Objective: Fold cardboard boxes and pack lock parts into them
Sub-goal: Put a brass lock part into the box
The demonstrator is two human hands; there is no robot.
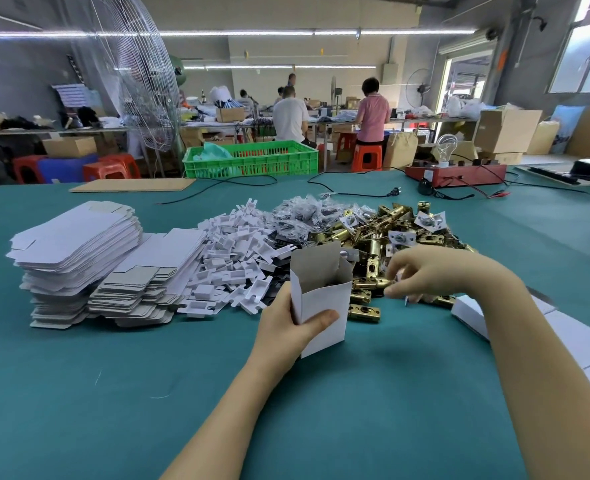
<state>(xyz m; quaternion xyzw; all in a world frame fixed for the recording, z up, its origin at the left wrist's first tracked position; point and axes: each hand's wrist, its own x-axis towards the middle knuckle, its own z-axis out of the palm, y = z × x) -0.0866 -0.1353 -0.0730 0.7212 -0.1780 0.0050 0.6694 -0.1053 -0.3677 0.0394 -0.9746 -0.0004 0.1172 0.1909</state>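
The left hand (291, 325) is clamped around a small white carton (321, 296), thumb across its near face and fingers behind, holding it upright with its top flaps open. The carton sits just at the near edge of the heap of brass latches (383, 237), which serves as the landmark here. The right hand (421, 275) is down on the near side of that heap, fingertips curled and pinching one brass latch (373, 282) that lies just beside the carton's right wall; something small and pale shows under the fingers, but I cannot tell what it is.

To the left of the heap lies a spill of white card inserts (238, 258), and further left two stacks of flat box blanks (79, 251). Behind the heap are bagged small parts (304, 211). Finished white boxes (563, 341) lie to the right of it, partly hidden by the forearm, all on the green table (113, 393).

As I read it, the risk is in the transfer. The carton is held by one hand only, squeezed at its lower half, so a hard grip could bow the walls and narrow the mouth; a latch coming in crooked could then catch on a standing flap and crease it, or slip from the pinch back into the heap. The latches lie tangled, so lifting one may drag a neighbour along.
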